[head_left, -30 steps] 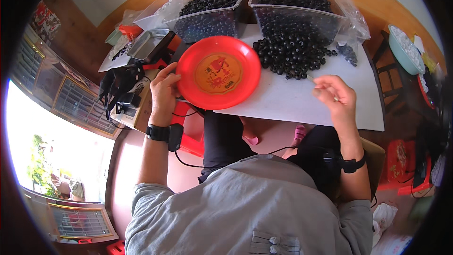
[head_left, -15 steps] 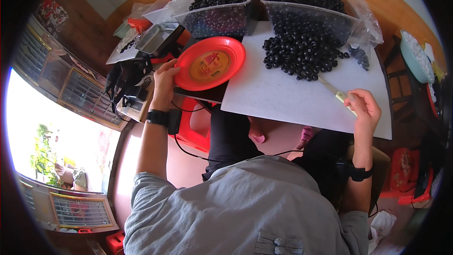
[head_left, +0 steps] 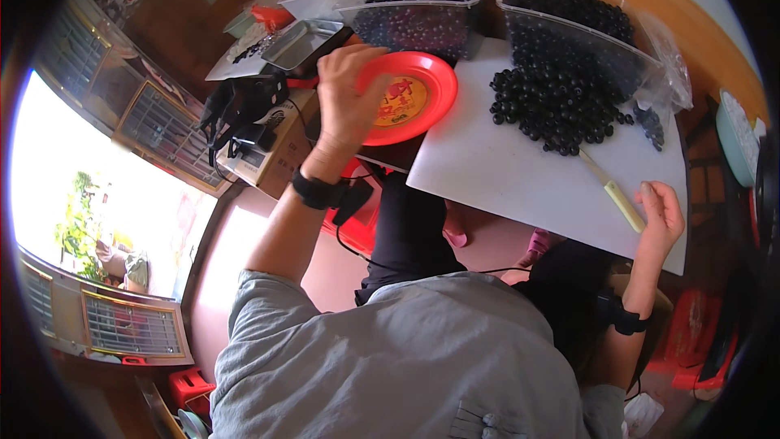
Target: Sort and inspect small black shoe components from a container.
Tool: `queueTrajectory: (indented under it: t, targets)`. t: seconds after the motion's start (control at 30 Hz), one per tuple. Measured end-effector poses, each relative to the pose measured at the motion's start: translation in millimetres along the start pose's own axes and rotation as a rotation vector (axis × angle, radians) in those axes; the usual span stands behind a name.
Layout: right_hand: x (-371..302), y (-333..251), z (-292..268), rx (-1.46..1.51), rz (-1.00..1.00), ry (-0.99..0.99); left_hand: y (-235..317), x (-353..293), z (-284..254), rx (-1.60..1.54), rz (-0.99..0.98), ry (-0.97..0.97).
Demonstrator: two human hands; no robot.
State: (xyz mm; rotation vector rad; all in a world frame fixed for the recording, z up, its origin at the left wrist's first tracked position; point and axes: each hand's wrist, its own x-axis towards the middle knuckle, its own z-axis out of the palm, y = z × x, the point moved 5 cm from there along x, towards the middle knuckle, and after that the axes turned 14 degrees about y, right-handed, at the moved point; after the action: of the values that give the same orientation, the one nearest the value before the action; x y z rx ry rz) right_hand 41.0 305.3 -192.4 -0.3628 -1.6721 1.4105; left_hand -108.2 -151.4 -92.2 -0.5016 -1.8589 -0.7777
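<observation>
My left hand is raised over the left side of a red round plate with a yellow printed middle. Its fingers are stretched out, somewhat blurred, and hold nothing. The hand hides part of the plate. On the white board lies a knife with a pale yellow-green handle, its blade pointing at a pile of black beads. Beside the handle's near end is my right hand, fingers curled and thumb against fingertip. The handle lies outside that pinch.
Two clear plastic bins full of black beads stand at the back. Metal trays and a cardboard box are at the left. A pale green basin stands far right, a red stool below the table.
My left hand has left the plate's left rim and risen over it. My right hand has come off the knife handle, which now lies uncovered. The whole view has shifted.
</observation>
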Motion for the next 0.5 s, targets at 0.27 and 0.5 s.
queueTrajectory:
  t: [0.27,0.5]
  targets:
    - [-2.6,21.8,-1.4,-0.054,0.139,-0.07,140.0,-1.1,23.7,-1.421,-0.786,-0.802]
    - [-11.0,21.1,-4.7,-0.215,0.117,-0.053,287.1,9.8,-9.7,-2.332,-0.645,-1.261]
